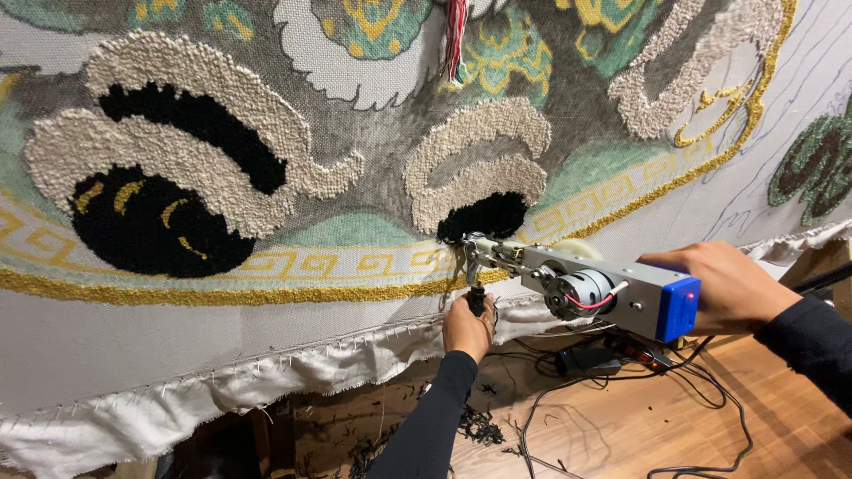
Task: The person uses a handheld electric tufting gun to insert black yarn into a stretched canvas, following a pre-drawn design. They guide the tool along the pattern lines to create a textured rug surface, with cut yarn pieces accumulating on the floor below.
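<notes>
Stretched rug canvas (177, 337) fills the far view; wooden floor (621, 426) lies open below. Both hands hold the tufting gun (586, 288): left hand (468, 326) grips its front handle, right hand (723, 286) seemingly wraps the rear.

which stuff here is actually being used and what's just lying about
In use: tufting gun, left hand on its lower handle, right hand at its rear, stretched rug cloth.

Lying about: black yarn scraps, cables, black power box on the wooden floor.
</notes>
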